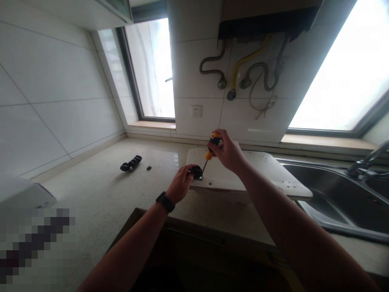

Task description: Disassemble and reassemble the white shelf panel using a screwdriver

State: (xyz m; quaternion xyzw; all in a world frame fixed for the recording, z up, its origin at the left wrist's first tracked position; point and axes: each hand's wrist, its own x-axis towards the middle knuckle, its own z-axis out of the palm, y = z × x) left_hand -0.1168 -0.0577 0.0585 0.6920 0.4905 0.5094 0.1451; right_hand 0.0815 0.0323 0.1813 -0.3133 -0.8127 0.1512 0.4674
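My right hand (226, 152) is closed around the yellow and black handle of a screwdriver (214, 140). Its shaft slants down to the metal plate of a black caster wheel (197, 172). With closed fingers, my left hand (182, 178) grips that caster at the front left corner of a white board (237, 172). The board has rounded corners and small holes, and lies flat on the counter. Left of it is a row of black casters (131, 163), with a small pile of dark screws (148, 168) beside them.
A steel sink (328, 198) with a tap (364, 162) adjoins the board's right end. The pale counter (100, 182) runs left to a tiled wall. Behind are a wall socket (196, 110) and hanging hoses (240, 65). A whitish object (28, 196) sits at far left.
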